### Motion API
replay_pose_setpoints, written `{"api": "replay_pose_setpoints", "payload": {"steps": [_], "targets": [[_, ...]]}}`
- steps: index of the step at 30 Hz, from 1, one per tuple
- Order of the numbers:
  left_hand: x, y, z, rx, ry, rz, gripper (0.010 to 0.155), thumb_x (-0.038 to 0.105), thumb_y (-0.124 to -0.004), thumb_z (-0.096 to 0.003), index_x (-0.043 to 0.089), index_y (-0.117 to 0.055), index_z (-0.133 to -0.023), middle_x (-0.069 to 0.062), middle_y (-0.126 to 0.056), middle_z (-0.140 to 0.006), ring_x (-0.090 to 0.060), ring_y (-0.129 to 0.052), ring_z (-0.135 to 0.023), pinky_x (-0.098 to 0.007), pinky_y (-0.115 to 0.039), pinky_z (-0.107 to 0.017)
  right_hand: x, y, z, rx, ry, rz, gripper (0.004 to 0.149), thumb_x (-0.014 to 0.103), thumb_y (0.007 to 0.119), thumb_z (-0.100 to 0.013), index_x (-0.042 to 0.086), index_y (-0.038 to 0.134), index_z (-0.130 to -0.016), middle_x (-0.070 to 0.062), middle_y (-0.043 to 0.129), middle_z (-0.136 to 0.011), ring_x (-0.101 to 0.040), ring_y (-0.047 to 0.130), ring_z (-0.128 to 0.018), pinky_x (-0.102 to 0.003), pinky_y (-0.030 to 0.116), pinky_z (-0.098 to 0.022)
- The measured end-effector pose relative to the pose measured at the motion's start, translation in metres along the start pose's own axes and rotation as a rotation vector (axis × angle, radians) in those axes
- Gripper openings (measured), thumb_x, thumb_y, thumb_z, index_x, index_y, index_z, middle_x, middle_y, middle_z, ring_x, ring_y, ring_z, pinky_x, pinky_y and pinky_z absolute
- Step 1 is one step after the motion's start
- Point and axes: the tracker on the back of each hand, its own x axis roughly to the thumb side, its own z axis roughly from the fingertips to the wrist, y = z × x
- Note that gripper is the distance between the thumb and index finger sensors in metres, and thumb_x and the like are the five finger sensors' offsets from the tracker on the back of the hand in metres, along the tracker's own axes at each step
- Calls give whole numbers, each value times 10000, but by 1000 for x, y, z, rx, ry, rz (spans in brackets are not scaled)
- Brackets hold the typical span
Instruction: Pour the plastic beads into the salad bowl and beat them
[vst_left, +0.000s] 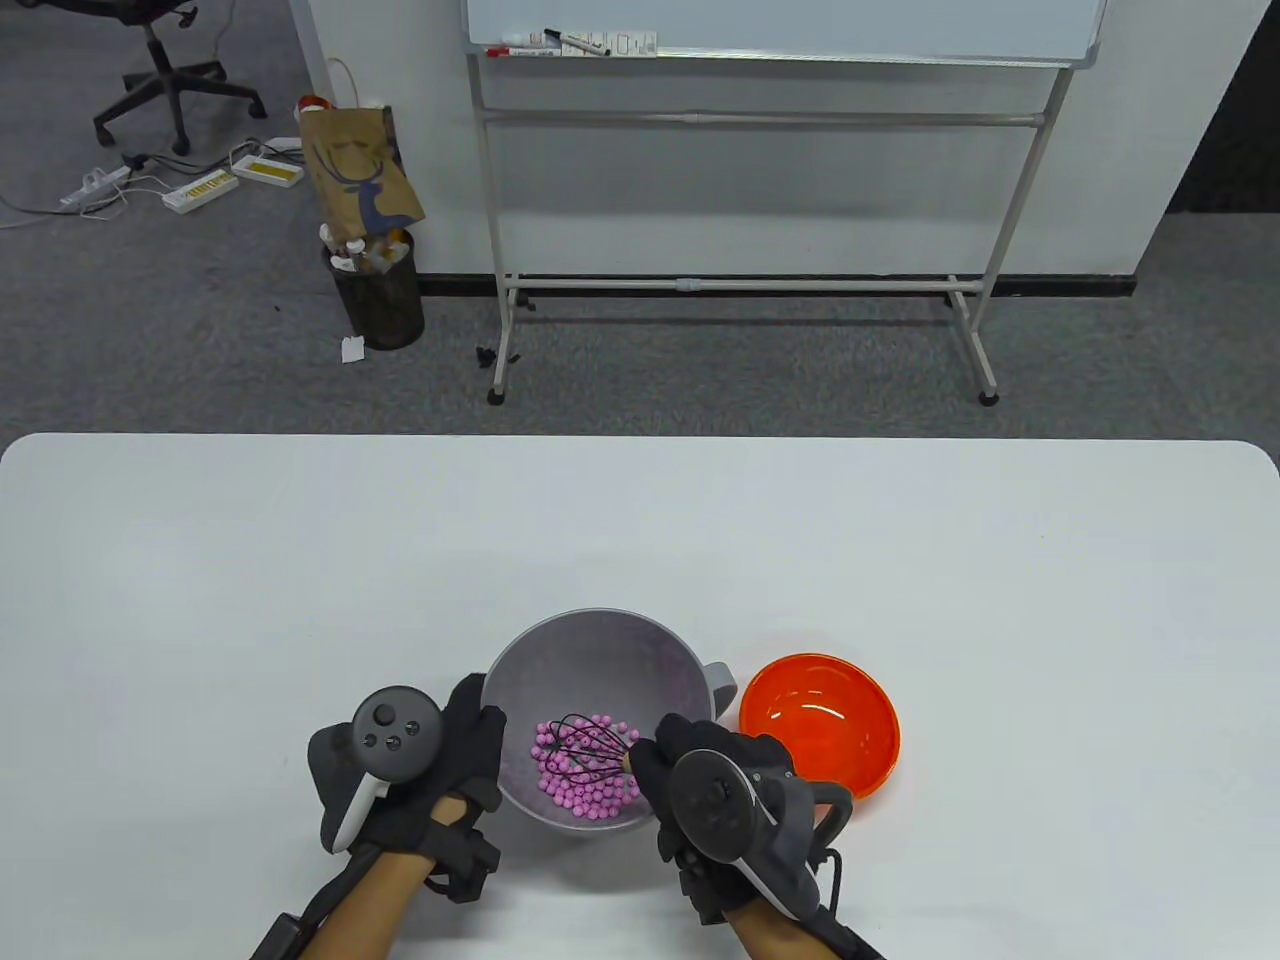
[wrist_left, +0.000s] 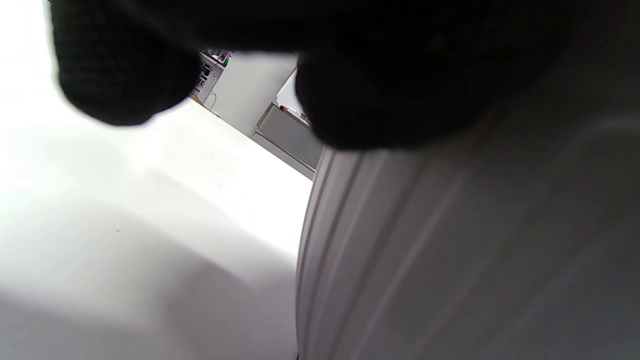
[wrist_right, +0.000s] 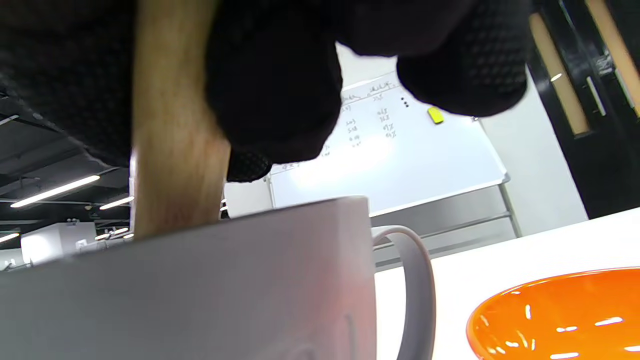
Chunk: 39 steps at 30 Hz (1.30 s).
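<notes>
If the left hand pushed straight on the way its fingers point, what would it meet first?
The left hand already has its fingers against the outer wall of the grey salad bowl, so the bowl comes first. Pushing on would likely shove it toward the orange bowl beside it.

The table view is bright, even and sharp, with soft shadows under the hands and straight lines bowing slightly toward the edges. White glare streaks the orange bowl. In the left wrist view the bench is blown out to white, the glove a black, unfocused mass, and the grey bowl blurred. In the right wrist view ceiling strip lights glow, and the near wooden handle is soft.
</notes>
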Motion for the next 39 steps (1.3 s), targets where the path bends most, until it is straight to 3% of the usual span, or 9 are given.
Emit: {"api": "replay_pose_setpoints", "payload": {"steps": [11, 18, 23, 28, 39], "targets": [[-1, 0, 0, 2, 5, 3, 563, 457, -680, -494, 111, -739, -934, 138, -1021, -191, -39, -945, 4, -374, -923, -319, 1, -8, 0, -103, -41, 177, 430, 537, 977, -348, 199, 1004, -613, -28, 1045, -312, -177, 874, -16, -383, 853, -332], [-1, 0, 0, 1, 6, 6, 562, 458, -680, -495, 112, -738, -934, 138, -1021, -192, -40, -945, 3, -375, -922, -321, 21, -21, 6, -35, -121, 212, 419, 529, 1005, -328, 195, 1018, -581, -39, 1036, -276, -178, 861, 2, -381, 854, -318], [-1, 0, 0, 1, 5, 7, 563, 457, -681, -494, 110, -738, -934, 137, -1021, -191, -41, -945, 3, -375, -922, -320, 19, -20, 5, 80, -93, 48, 416, 523, 1000, -343, 185, 1015, -586, -39, 1035, -277, -174, 862, 4, -379, 857, -314], [-1, -1, 0, 2, 5, 6, 563, 457, -680, -494, 109, -739, -933, 136, -1021, -191, -40, -946, 3, -376, -922, -320, 7, -4, 2, 20, -24, -18, 422, 529, 987, -348, 199, 1005, -610, -31, 1038, -309, -174, 875, -18, -382, 854, -334], [-1, -1, 0, 1, 5, 6, 563, 455, -680, -496, 107, -738, -934, 135, -1022, -191, -42, -946, 3, -376, -922, -320, 6, -5, 1, -106, -51, 181, 429, 537, 983, -343, 199, 1006, -607, -28, 1043, -307, -182, 878, -21, -387, 852, -340]]}}
